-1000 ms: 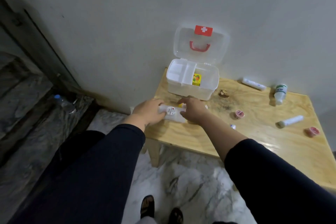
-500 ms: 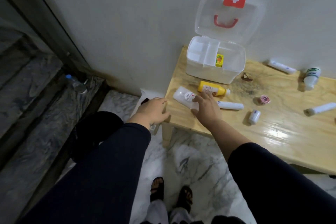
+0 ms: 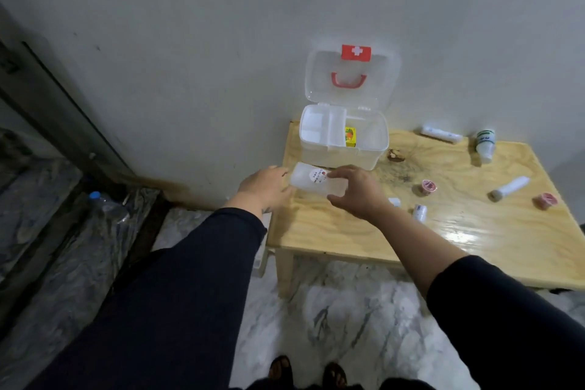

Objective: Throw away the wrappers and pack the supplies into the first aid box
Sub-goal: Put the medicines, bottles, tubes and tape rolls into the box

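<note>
**Both hands on a clear packet at the first aid box**

A person stands over a pale wooden counter [image 3: 348,241] set against a grey wall, both dark-sleeved arms reaching forward. The right hand [image 3: 357,191] pinches a clear plastic packet [image 3: 316,182] with a round white label, thumb beneath and fingers curled over its near end. The left hand [image 3: 264,187] meets the packet's far-left end; its grip is turned away from the camera, and whether the fingers clamp the packet or merely touch it cannot be told. The packet sits just in front of the first aid box [image 3: 343,149], which stands at the counter's back-left corner with its clear lid [image 3: 351,79] propped open against the wall, red cross badge and red handle showing. A white divided tray fills the left part of the box, and a small yellow carton [image 3: 350,137] stands inside beside it.

Scattered across the counter to the right: a white roll [image 3: 441,134] by the wall, a white bottle with green print [image 3: 485,144], a white tube [image 3: 509,188], two pink tape rolls [image 3: 429,186] [image 3: 547,200] and a small white vial [image 3: 420,212] near the right wrist. A plastic water bottle [image 3: 109,207] lies on the dark floor to the left.
</note>
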The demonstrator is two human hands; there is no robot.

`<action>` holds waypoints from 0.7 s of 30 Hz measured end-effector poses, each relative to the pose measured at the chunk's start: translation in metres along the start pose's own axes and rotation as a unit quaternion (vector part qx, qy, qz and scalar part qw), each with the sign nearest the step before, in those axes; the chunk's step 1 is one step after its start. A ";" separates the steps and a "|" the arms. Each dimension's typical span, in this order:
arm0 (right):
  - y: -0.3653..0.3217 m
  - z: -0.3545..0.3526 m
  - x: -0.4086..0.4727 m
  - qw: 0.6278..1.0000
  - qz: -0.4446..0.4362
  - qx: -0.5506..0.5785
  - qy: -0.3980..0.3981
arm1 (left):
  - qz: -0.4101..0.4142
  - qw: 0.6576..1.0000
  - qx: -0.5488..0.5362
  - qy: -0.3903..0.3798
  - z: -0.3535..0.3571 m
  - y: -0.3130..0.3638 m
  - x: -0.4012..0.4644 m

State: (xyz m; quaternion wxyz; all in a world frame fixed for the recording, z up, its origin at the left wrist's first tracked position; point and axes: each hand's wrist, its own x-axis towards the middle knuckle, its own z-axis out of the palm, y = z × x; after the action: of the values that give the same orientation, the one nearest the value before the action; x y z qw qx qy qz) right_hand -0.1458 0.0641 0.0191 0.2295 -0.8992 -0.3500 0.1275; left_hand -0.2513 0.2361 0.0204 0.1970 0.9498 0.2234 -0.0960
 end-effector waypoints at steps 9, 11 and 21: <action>0.025 -0.097 0.020 0.993 0.034 -0.061 0.099 | 0.060 0.997 0.012 0.038 -0.041 0.048 0.044; 0.035 -0.110 0.031 0.990 0.049 -0.086 0.102 | 0.064 0.997 -0.001 0.041 -0.044 0.058 0.057; 0.074 -0.103 0.117 0.986 0.045 -0.160 0.016 | -0.012 0.996 -0.064 0.057 -0.029 0.055 0.124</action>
State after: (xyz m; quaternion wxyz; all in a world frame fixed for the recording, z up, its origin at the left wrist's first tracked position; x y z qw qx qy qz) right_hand 0.0210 0.0634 0.0629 0.0823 -0.9410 -0.3216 0.0657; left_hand -0.1139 0.2510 0.0315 0.2430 0.9365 0.2512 -0.0294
